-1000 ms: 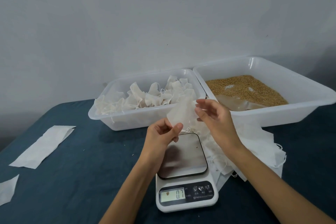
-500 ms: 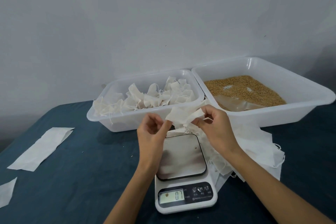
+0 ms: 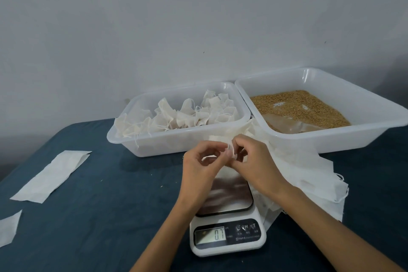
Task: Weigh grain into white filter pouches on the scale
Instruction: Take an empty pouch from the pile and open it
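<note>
Working a white filter pouch (image 3: pixel 230 154) open above the scale (image 3: pixel 227 216), both hands pinch its mouth: the left hand (image 3: pixel 199 169) grips one edge with curled fingers, the right hand (image 3: pixel 254 161) nips the other. The pouch hangs just over the scale's steel plate, not resting on it. Behind the scale to the left, a clear tray (image 3: pixel 176 141) holds filled pouches; behind it to the right, a second tray (image 3: pixel 331 137) holds the grain (image 3: pixel 298 106). Loose empty pouches (image 3: pixel 309 174) lie piled beside the scale's right edge on the blue table (image 3: pixel 110 205). The step appears to be opening an empty pouch; the next move likely calls for spreading its mouth wide enough to take grain, then setting it on the plate.
</note>
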`<state>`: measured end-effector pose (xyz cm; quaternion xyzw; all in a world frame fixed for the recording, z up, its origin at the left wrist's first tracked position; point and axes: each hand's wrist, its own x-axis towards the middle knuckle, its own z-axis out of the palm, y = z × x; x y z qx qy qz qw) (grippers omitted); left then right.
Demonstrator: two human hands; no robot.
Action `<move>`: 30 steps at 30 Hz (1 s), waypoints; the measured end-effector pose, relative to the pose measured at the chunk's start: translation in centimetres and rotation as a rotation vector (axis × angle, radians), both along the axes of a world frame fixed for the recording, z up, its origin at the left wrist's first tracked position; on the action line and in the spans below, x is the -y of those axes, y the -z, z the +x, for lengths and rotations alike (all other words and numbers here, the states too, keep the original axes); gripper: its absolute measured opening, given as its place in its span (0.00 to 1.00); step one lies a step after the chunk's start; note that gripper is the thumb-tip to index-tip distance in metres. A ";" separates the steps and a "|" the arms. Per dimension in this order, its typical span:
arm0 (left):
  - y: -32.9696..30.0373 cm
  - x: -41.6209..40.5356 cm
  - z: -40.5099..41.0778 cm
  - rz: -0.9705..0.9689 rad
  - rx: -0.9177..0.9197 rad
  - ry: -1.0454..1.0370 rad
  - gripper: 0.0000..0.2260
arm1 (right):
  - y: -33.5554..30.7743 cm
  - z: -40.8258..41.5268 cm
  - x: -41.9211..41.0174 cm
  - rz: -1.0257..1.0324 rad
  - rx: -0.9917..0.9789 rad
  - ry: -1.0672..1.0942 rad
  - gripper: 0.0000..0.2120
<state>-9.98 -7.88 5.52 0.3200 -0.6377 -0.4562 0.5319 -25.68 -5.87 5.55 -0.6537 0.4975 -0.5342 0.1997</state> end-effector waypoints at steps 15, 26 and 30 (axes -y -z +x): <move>0.4 0.6 0.2 0.022 0.005 -0.166 0.08 | -0.2 0.0 -0.2 -0.044 0.058 0.117 0.10; 0.0 -0.1 -0.1 -0.095 0.026 -0.053 0.09 | 0.1 0.3 -0.1 0.004 0.088 -0.031 0.08; -0.1 0.0 0.0 -0.074 0.002 -0.011 0.12 | -0.5 -0.1 -0.2 0.052 0.281 -0.087 0.15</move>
